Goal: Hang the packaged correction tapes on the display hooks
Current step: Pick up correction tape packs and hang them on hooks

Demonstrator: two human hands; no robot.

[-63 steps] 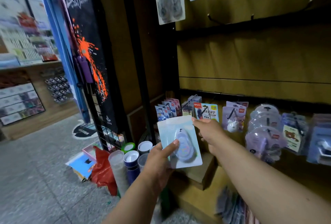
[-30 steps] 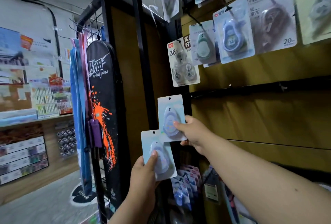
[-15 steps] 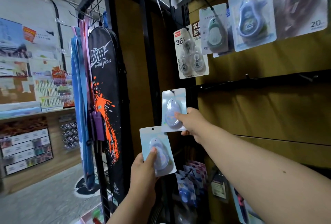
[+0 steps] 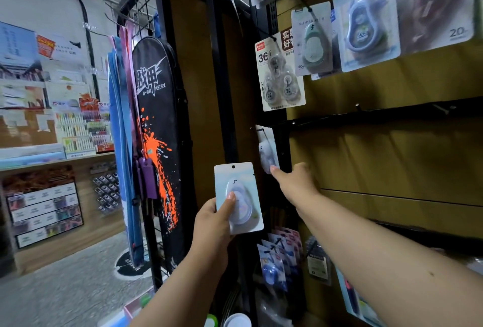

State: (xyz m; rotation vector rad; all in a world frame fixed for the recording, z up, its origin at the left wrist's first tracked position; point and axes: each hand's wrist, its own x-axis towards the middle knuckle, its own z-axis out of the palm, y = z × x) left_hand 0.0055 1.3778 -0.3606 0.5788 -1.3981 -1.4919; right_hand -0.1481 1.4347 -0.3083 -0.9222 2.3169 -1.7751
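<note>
Right hand point(image 4: 294, 183): your arm is stretched toward the left end of the display, thumb tip touching the lower edge of a packaged correction tape point(image 4: 266, 153) that sits on a black hook point(image 4: 261, 132) beside the black upright post point(image 4: 218, 65); the remaining fingers lie behind the hand, so I cannot tell whether they grip the card or merely steady it. Card seen nearly edge-on, turned toward the post. Left hand point(image 4: 214, 224): you hold a second packaged correction tape point(image 4: 239, 197) upright, lower and to the left of the first, thumb pressed over the clear blister, fingers curled behind the backing card; its hang hole at the top is free. Upper row of the brown board point(image 4: 392, 164): a triple pack marked 36 point(image 4: 281, 73), a green-tinted single pack point(image 4: 312, 39), a blue single pack point(image 4: 366, 21), each on its own hook. Below your right forearm: a bunch of small blue and red packets point(image 4: 281, 253) hanging on the lower row. Left of the post: a black racket bag with orange splatter print point(image 4: 156, 128) hanging on a wire grid
</note>
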